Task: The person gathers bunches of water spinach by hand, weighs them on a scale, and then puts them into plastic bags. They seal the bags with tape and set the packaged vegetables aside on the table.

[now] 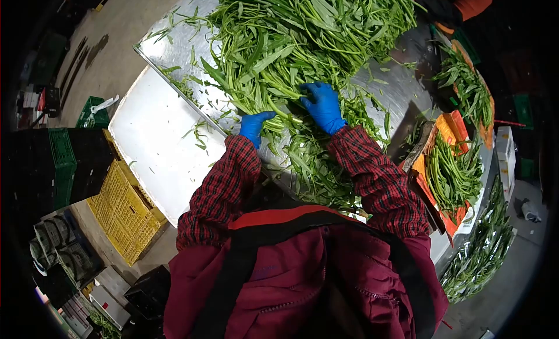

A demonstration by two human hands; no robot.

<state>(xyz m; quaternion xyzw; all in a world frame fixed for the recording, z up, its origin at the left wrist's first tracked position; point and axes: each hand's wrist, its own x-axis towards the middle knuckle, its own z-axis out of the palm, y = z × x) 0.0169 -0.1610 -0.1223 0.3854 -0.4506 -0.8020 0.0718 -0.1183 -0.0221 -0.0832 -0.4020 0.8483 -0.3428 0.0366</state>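
Observation:
A large heap of water spinach [314, 36], long narrow leaves on green stems, covers the far part of the metal table [192, 48]. At the near edge of the heap, my left hand [254, 128] in a blue glove is closed around some stems. To its right, my right hand [324, 108], also blue-gloved, lies on the greens with its fingers apart and slightly bent. Stems run between the two hands. Looser leafy pieces [317, 167] lie below the hands, close to my body.
On the left, a white board [163, 141] adjoins the table, above a yellow crate [125, 208]. Bundled greens [451, 173] sit on orange wrapping at right, near plastic-wrapped greens [480, 251]. Another person's sleeve [473, 4] shows at top right.

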